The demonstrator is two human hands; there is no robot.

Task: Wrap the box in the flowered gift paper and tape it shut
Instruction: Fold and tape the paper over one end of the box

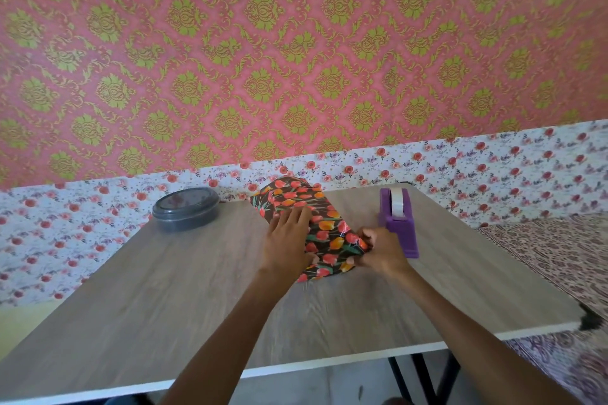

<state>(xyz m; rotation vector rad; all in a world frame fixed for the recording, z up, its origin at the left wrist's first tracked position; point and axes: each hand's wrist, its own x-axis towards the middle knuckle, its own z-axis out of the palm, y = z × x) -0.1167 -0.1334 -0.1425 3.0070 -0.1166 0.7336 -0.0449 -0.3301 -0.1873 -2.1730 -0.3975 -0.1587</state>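
A grey wood-grain table (148, 289) stands against a patterned wall. Near its far edge lies the box, already covered in flowered gift paper (324, 230), dark with red and orange tulips. The left hand (289, 240) presses flat on top, fingers straight. The right hand (378, 250) pinches the paper's near end. Just beside sits a purple tape dispenser (398, 223); further left, a round lidded container (186, 209).

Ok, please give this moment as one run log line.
phase: end fold | left hand: presses gift paper down | right hand: pinches its near end | tape dispenser: stands right of paper
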